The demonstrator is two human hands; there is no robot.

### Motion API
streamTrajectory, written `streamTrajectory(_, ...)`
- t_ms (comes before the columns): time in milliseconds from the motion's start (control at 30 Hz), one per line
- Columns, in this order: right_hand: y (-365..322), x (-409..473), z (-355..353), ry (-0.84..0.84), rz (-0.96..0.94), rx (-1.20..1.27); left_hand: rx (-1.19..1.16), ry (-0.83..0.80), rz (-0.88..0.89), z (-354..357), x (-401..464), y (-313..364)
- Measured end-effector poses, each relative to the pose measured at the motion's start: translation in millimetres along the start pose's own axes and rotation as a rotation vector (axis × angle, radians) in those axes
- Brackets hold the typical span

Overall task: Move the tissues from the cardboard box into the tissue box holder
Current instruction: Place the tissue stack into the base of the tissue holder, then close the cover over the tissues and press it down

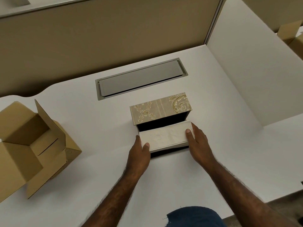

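**Fingers pinching both ends of the stack, now to seat it flat**

Fingers first: my left hand has its thumb pressed on top of the tissues at the near-left corner, with the rest of the fingers tucked down the side where I can't see them. My right hand does the same at the other end, thumb on top, fingers wrapped round the far-right edge. So both are clamped on the stack, one at each end.

The stack is sitting over the open mouth of the tissue box holder, half in by the look of it, with a dark gap behind it and the patterned lid standing up at the back.

My take on doing this bit well: lower both ends together so it doesn't wedge, keep the thumbs light so the top sheets don't crumple, and slide the fingers out sideways once it bottoms out.

Off to the left, well apart, the cardboard box sits on the desk with its flaps open and looks empty from here. Further back there's a grey cable hatch.
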State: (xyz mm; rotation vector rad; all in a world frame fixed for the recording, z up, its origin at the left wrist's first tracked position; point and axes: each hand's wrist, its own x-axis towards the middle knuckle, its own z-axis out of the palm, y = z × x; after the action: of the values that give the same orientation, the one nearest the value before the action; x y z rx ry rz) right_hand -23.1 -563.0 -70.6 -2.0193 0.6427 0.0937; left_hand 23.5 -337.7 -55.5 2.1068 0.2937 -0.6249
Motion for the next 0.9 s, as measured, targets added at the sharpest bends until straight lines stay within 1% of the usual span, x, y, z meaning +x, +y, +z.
streamTrajectory(233,1,7,-4,-0.017,-0.02,-0.053,-0.017,-0.047,-0.026,-3,3,-1)
streamTrajectory(333,-2,15,-12,0.006,0.0,0.016,-0.12,0.045,-0.02,-15,9,8)
streamTrajectory(400,-8,23,-22,0.038,-0.056,0.035,-0.203,0.135,0.013,-27,15,16)
streamTrajectory(467,-17,35,-33,0.036,-0.137,0.041,-0.24,0.174,0.069,-41,24,25)
streamTrajectory(533,-29,49,-43,-0.007,-0.224,0.007,-0.237,0.156,0.125,-51,32,35)
streamTrajectory(600,-43,61,-50,-0.089,-0.292,-0.05,-0.224,0.123,0.189,-57,38,44)
streamTrajectory(733,-66,76,-60,-0.261,-0.37,-0.206,-0.171,0.059,0.309,-61,39,52)
streamTrajectory(800,-69,79,-62,-0.292,-0.396,-0.244,-0.156,0.05,0.339,-60,37,49)
streamTrajectory(900,-68,79,-66,-0.283,-0.437,-0.293,-0.162,0.041,0.401,-60,30,43)
